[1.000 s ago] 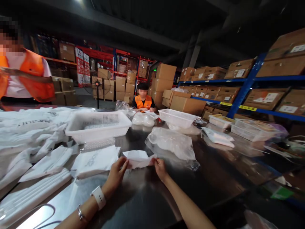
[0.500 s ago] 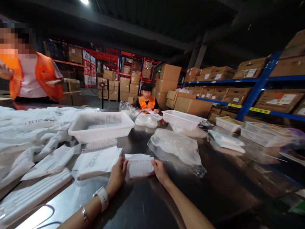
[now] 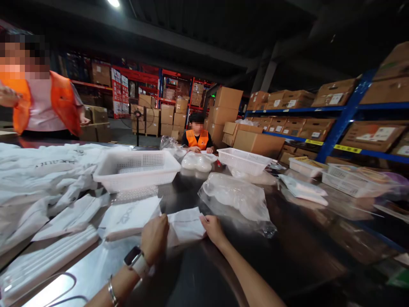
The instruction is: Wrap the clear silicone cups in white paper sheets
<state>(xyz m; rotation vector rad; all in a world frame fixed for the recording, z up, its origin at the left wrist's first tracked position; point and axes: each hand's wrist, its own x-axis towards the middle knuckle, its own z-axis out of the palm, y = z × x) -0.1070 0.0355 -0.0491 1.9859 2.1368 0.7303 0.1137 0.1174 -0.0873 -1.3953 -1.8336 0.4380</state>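
A small folded white piece (image 3: 186,225) lies flat on the dark shiny table (image 3: 287,251) in front of me. My left hand (image 3: 154,237), with a watch and bracelet on its wrist, presses palm-down on the piece's left part. My right hand (image 3: 212,228) pinches its right edge with the fingertips. A larger flat white bag (image 3: 129,216) with grey lettering lies just left of the piece. A clear plastic bag (image 3: 238,197) holding pale rounded items lies just beyond my right hand.
A white perforated basket (image 3: 136,169) stands behind the flat bag; another basket (image 3: 244,160) sits farther back. White bags are heaped at left (image 3: 38,179). A person in an orange vest (image 3: 197,138) sits at the far end, another (image 3: 41,106) stands at left. Blue shelving (image 3: 345,115) with cartons lines the right.
The white piece went from held slightly raised between my fingertips to lying flat on the table. My left hand has turned palm-down onto its left part.
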